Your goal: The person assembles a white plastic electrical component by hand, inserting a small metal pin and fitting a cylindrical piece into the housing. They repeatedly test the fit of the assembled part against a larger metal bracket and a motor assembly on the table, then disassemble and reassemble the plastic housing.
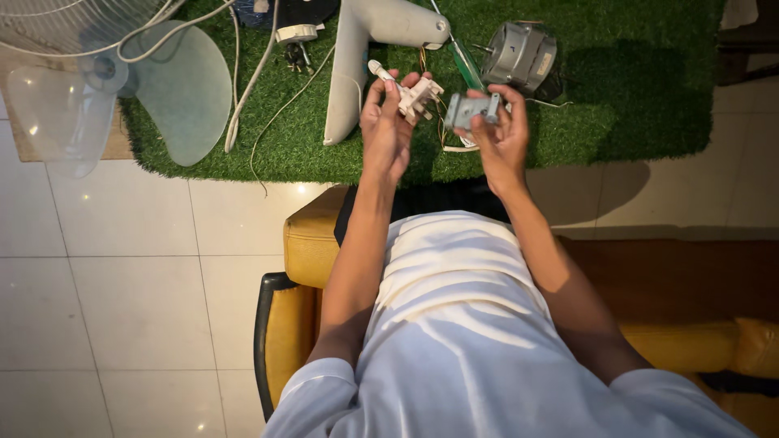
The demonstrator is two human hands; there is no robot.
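The left hand (385,122) grips a small white switch part (414,96), fingers closed round it, held up above the green mat (633,97). The right hand (499,134) is closed on a small grey block (471,109) just beside it, the two parts near but apart. On the mat lie a white fan neck (357,65), a grey motor (519,53), a green screwdriver (466,65) and a clear fan blade (162,89)
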